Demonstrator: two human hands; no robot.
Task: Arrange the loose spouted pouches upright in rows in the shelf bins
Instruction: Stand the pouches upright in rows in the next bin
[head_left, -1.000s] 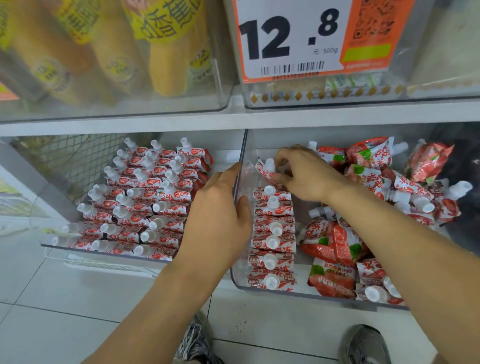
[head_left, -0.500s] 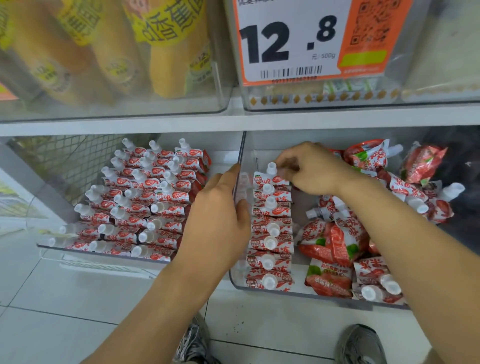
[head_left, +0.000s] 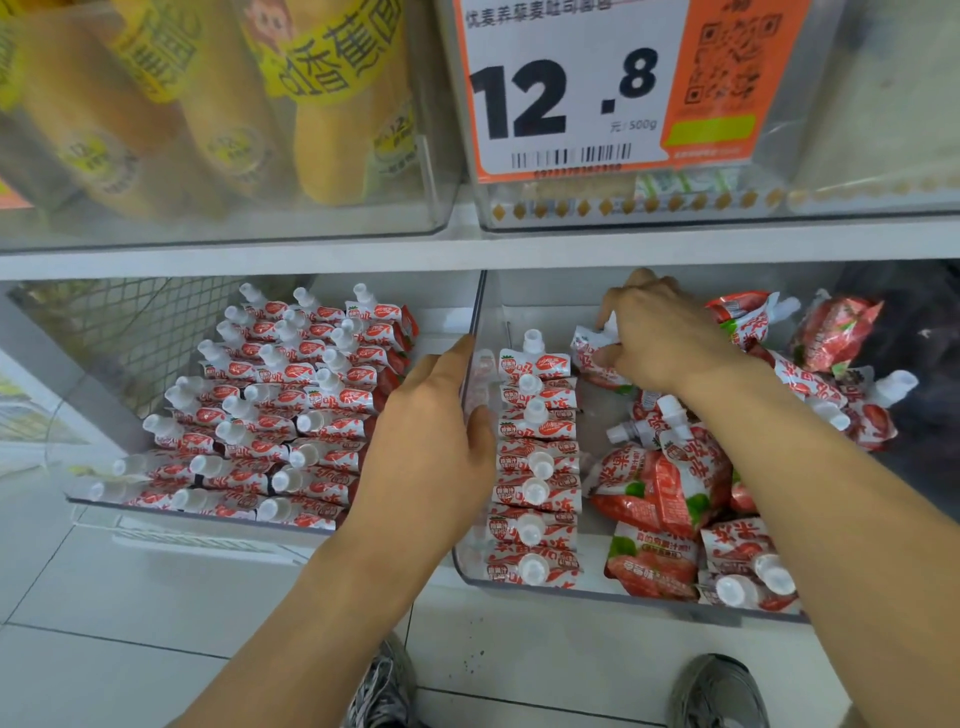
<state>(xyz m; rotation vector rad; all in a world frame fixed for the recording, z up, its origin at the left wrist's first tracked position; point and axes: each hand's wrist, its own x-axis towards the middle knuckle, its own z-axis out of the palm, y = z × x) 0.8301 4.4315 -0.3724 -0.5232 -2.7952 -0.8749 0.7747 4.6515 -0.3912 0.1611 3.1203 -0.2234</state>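
Already, the left bin (head_left: 104, 501) is holding pouches standing upright in full rows, spouts up. Just right of it, the left hand (head_left: 431, 447) is gripping the near-left wall of the right bin (head_left: 613, 597), thumb curling over the clear rim, probably bracing the bin and the upright row (head_left: 535, 462) running along that wall. Further right, toward the bin's back edge, the right hand (head_left: 662, 340) is pinching a loose pouch (head_left: 589, 351) beside the row's far end, likely starting a second row. Past it, the loose pile (head_left: 691, 499) is lying flat and jumbled across the bin's right side, still waiting.
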